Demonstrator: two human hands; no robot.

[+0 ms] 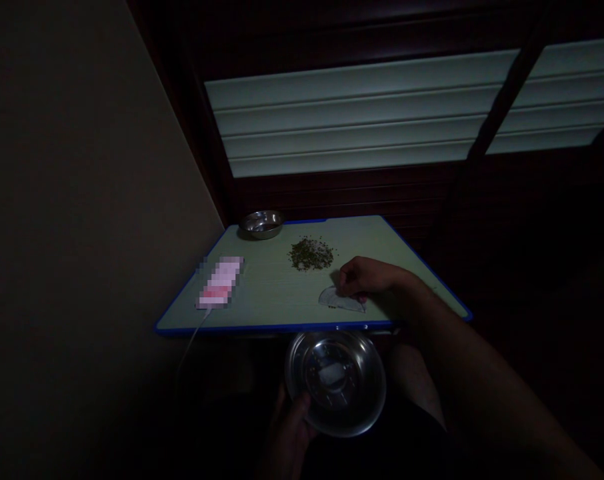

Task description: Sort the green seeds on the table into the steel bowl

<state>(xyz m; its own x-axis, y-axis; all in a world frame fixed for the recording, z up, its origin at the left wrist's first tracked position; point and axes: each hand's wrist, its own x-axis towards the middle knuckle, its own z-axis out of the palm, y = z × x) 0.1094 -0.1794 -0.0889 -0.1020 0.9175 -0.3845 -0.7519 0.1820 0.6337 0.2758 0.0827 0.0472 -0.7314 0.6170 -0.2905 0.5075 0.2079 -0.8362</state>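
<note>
My left hand [295, 427] grips the rim of a shiny steel bowl [365, 393], thumb over the edge, just below the table's front edge. A few small specks and a bright reflection show inside the bowl. Over the table, my right hand [366, 277] has its fingers curled and closed on a clear, half-round flat piece [339, 300] that looks like plastic. Several small grains lie along its lower edge. Beyond it, a loose pile of small green beans or grains [311, 255] is spread on the pale tabletop [272, 303].
At the table's back left corner stands a second steel bowl [262, 225]. A lit phone [222, 281], blurred out, lies on the left with a white cable [195, 337] hanging over the front edge. A wall [82, 200] rises at left; slatted doors [352, 123] stand behind.
</note>
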